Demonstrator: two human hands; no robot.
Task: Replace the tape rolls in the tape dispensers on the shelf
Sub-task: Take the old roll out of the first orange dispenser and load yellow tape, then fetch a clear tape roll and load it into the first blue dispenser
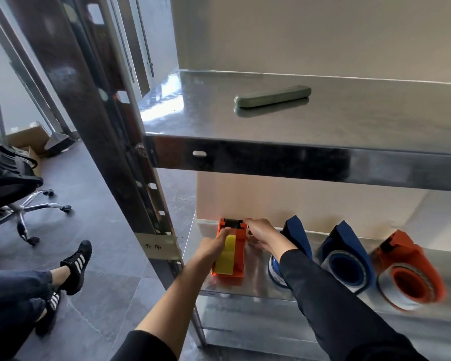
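Note:
An orange tape dispenser (238, 252) with a yellow tape roll (225, 256) in it stands at the left end of the lower steel shelf (248, 285). My left hand (211, 247) grips its left side, thumb along the yellow roll. My right hand (261, 231) holds the dispenser's right side near its top. To the right stand a blue dispenser (296, 235) partly hidden by my right sleeve, a second blue dispenser (346, 259) and another orange dispenser (412, 272), each lying with its roll facing out.
A grey-green flat bar (272, 96) lies on the upper steel shelf (297, 155). The shelf's upright post (130, 152) stands just left of my hands. A seated person's legs and shoes (76, 264) and an office chair (11, 194) are on the floor at left.

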